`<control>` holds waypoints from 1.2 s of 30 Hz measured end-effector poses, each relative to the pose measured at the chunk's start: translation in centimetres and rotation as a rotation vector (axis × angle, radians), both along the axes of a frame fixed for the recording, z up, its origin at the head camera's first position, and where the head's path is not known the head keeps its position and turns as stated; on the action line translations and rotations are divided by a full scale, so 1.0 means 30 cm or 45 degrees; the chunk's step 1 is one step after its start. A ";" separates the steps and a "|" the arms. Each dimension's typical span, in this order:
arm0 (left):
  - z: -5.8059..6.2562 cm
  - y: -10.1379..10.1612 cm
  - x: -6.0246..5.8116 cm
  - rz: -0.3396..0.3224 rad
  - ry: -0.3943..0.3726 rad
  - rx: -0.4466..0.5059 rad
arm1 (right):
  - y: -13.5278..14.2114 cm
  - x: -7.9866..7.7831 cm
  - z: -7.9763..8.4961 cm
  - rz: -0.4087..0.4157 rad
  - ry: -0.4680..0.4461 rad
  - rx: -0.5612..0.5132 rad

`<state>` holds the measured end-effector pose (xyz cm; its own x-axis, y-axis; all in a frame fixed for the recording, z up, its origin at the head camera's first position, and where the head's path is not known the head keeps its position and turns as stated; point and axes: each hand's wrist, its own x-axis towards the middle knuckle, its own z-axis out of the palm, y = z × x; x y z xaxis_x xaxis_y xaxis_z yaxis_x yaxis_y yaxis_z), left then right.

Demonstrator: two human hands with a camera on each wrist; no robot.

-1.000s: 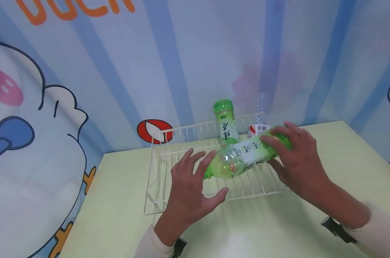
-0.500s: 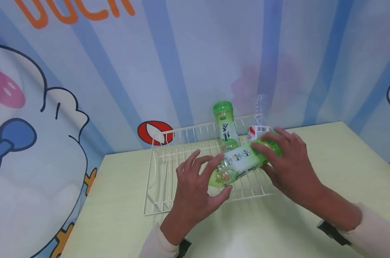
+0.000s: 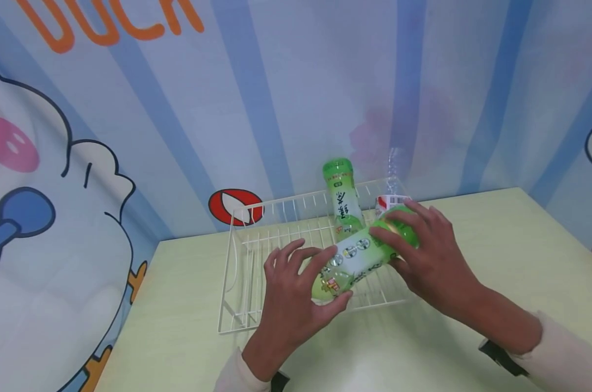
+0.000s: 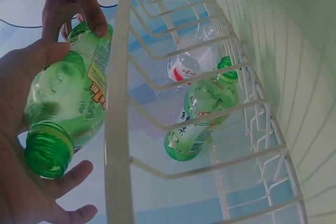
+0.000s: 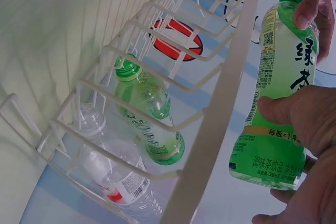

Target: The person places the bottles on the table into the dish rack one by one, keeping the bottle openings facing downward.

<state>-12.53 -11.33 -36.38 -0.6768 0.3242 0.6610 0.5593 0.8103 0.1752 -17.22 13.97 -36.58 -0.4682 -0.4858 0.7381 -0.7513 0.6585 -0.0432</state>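
Observation:
A green tea bottle (image 3: 356,253) with a white-and-green label is held on its side over the front of a white wire rack (image 3: 224,283). My right hand (image 3: 433,258) grips its base end, fingers on top and thumb below. My left hand (image 3: 291,302) has its thumb and fingers round the neck end; in the right wrist view its thumb rests on the bottle's shoulder. The left wrist view shows the bottle's green threaded neck (image 4: 49,150), which looks uncapped. In the rack behind, a second green tea bottle (image 3: 343,198) leans back, cap end up.
Beside that leaning bottle, a clear plastic bottle (image 5: 118,163) with a red-and-white label lies in the rack. The rack stands on a pale yellow-green table (image 3: 178,305), against a blue striped wall cloth (image 3: 315,81) with cartoon prints.
My right hand has moved the bottle left and toward me. Its neck end has passed in between my left thumb and fingers, which have come round it.

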 end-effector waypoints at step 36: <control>-0.023 -0.001 -0.005 -0.026 0.145 0.178 | -0.094 0.056 0.004 0.672 -1.661 -1.246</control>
<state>-12.69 -11.37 -37.09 -0.5891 0.2367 0.7726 0.5981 0.7707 0.2199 -15.53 11.15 -36.45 -0.9050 -0.4079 0.1206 -0.0053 -0.2728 -0.9621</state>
